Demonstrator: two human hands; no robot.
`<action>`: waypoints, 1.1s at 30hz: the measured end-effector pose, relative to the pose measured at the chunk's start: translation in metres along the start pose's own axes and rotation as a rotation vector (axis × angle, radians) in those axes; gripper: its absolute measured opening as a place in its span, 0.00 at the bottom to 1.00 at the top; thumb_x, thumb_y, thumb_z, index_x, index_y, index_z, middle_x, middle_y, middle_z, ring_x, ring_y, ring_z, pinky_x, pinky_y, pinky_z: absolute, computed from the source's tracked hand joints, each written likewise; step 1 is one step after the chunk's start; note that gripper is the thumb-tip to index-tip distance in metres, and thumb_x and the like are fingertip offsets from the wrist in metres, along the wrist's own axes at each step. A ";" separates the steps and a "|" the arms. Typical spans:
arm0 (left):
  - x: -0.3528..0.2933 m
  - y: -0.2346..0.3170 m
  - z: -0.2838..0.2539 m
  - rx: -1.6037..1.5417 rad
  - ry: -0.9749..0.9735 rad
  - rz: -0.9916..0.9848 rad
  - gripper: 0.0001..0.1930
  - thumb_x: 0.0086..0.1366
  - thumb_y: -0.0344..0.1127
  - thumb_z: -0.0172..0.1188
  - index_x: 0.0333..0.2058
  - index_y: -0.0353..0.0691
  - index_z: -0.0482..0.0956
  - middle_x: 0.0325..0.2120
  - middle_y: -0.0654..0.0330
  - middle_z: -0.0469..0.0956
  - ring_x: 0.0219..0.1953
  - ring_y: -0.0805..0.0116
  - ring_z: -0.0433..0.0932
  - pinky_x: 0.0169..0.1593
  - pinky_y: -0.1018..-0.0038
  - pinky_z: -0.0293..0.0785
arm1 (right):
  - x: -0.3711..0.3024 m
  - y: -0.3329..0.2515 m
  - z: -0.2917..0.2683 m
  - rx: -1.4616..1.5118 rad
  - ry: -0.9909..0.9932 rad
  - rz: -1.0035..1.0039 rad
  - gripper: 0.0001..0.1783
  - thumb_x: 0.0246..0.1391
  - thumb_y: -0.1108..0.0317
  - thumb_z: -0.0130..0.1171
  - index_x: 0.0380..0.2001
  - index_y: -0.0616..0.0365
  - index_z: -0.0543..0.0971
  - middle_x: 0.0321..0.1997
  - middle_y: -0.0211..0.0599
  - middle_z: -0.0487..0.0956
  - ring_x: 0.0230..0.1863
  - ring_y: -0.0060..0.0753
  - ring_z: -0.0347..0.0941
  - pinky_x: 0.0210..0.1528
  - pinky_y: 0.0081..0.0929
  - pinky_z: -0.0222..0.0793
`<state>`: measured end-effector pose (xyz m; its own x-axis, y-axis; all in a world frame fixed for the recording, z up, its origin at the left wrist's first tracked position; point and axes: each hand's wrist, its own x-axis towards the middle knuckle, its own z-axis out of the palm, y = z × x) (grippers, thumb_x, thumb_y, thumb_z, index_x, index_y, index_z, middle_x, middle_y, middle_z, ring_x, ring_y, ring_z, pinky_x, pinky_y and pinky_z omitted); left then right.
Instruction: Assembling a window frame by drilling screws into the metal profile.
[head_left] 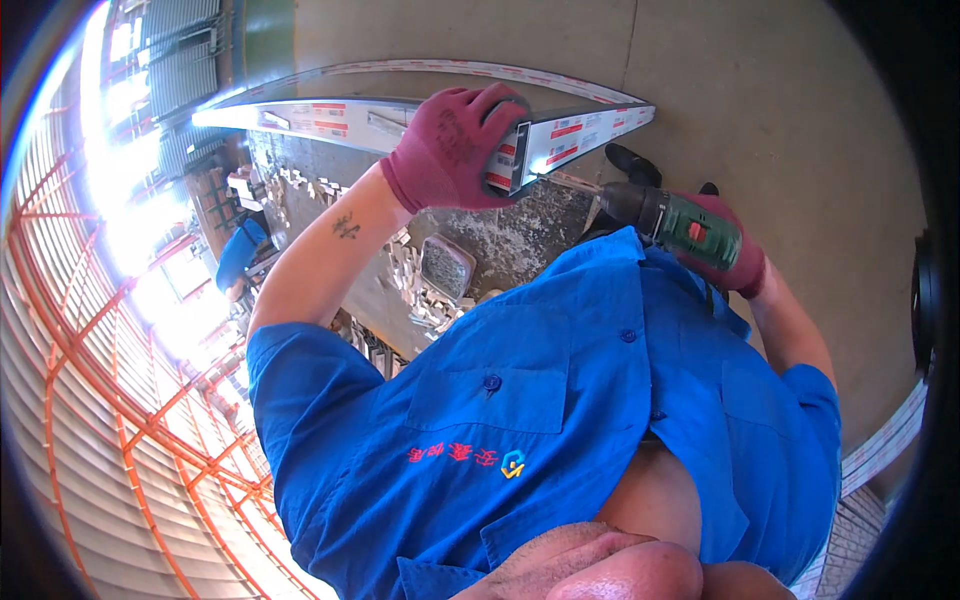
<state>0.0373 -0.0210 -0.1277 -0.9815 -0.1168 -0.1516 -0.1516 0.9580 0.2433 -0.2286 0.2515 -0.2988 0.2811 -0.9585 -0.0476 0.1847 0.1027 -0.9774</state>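
Note:
My left hand [462,145], in a maroon glove, is wrapped over the near corner of a metal profile frame [590,135] covered in white and red protective film. The fingers curl round the end of one bar, where its dark hollow edge shows. In my right hand [738,240], also gloved in maroon, is a green and black cordless drill [700,232]. Its chuck points left, with the bit [568,181] at or close to the frame corner; contact cannot be made out. A bright spot of light falls on the profile there.
Beneath the frame, a grey tray [447,268] of small bits stands among scattered profile offcuts [408,275]. A dark shoe [632,163] is near the drill. Another person in blue [240,252] is at far left. More film-covered profiles [885,440] lie at right.

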 end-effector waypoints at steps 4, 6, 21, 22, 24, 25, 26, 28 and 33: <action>0.000 0.002 -0.002 -0.012 -0.048 -0.025 0.46 0.36 0.50 0.81 0.55 0.41 0.71 0.52 0.54 0.77 0.43 0.49 0.82 0.46 0.59 0.79 | 0.014 -0.023 -0.004 -0.138 -0.033 -0.041 0.28 0.54 0.63 0.70 0.59 0.59 0.81 0.46 0.43 0.86 0.44 0.40 0.83 0.53 0.37 0.78; 0.001 0.001 -0.003 0.011 -0.055 -0.041 0.46 0.37 0.51 0.81 0.55 0.41 0.71 0.52 0.54 0.77 0.43 0.49 0.82 0.46 0.58 0.79 | 0.014 -0.027 -0.003 -0.212 -0.017 -0.082 0.29 0.53 0.61 0.70 0.58 0.59 0.82 0.46 0.44 0.86 0.44 0.43 0.84 0.53 0.38 0.78; -0.003 0.002 -0.003 0.013 -0.047 -0.037 0.43 0.37 0.53 0.79 0.53 0.44 0.73 0.48 0.54 0.77 0.41 0.51 0.82 0.46 0.59 0.78 | 0.041 -0.057 -0.020 -0.734 -0.060 -0.311 0.31 0.44 0.56 0.72 0.55 0.50 0.84 0.37 0.38 0.83 0.39 0.47 0.83 0.42 0.40 0.78; -0.006 0.005 -0.001 0.012 -0.048 -0.045 0.43 0.37 0.53 0.79 0.53 0.44 0.73 0.48 0.54 0.77 0.41 0.51 0.82 0.46 0.59 0.78 | 0.043 -0.061 -0.022 -0.747 -0.064 -0.347 0.29 0.48 0.55 0.69 0.55 0.48 0.84 0.37 0.36 0.82 0.38 0.46 0.82 0.40 0.39 0.77; -0.002 0.000 0.001 -0.017 -0.048 -0.039 0.44 0.36 0.53 0.79 0.53 0.44 0.73 0.48 0.54 0.77 0.42 0.51 0.82 0.46 0.59 0.78 | 0.043 -0.057 -0.023 -0.814 -0.090 -0.310 0.31 0.44 0.55 0.72 0.54 0.49 0.84 0.38 0.37 0.83 0.39 0.46 0.83 0.42 0.40 0.78; 0.001 -0.002 0.000 -0.016 -0.044 -0.035 0.44 0.36 0.53 0.79 0.53 0.44 0.73 0.48 0.54 0.77 0.42 0.51 0.82 0.46 0.59 0.78 | 0.044 -0.056 -0.024 -0.875 -0.116 -0.274 0.33 0.40 0.55 0.74 0.53 0.50 0.85 0.39 0.37 0.84 0.40 0.46 0.83 0.44 0.42 0.78; 0.000 0.000 0.000 -0.020 -0.043 -0.035 0.44 0.36 0.53 0.79 0.53 0.44 0.73 0.48 0.54 0.77 0.42 0.51 0.82 0.46 0.59 0.78 | 0.042 -0.056 -0.023 -0.875 -0.117 -0.274 0.33 0.40 0.55 0.74 0.53 0.50 0.85 0.39 0.37 0.84 0.40 0.46 0.83 0.44 0.42 0.78; 0.000 0.003 0.001 -0.027 -0.042 -0.035 0.44 0.36 0.52 0.79 0.53 0.44 0.73 0.48 0.54 0.77 0.42 0.51 0.82 0.46 0.59 0.78 | 0.039 -0.057 -0.021 -0.773 -0.073 -0.282 0.32 0.42 0.56 0.74 0.54 0.50 0.85 0.40 0.37 0.84 0.40 0.45 0.83 0.44 0.42 0.78; 0.002 0.002 -0.004 -0.023 -0.018 -0.021 0.44 0.36 0.52 0.80 0.53 0.44 0.73 0.48 0.54 0.77 0.43 0.50 0.82 0.47 0.58 0.79 | 0.048 -0.078 -0.030 -1.023 -0.086 -0.473 0.32 0.44 0.55 0.73 0.55 0.52 0.84 0.42 0.39 0.85 0.43 0.46 0.83 0.45 0.42 0.78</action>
<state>0.0345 -0.0200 -0.1237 -0.9759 -0.1317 -0.1741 -0.1748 0.9491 0.2622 -0.2582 0.1896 -0.2308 0.4588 -0.8179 0.3473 -0.5567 -0.5692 -0.6050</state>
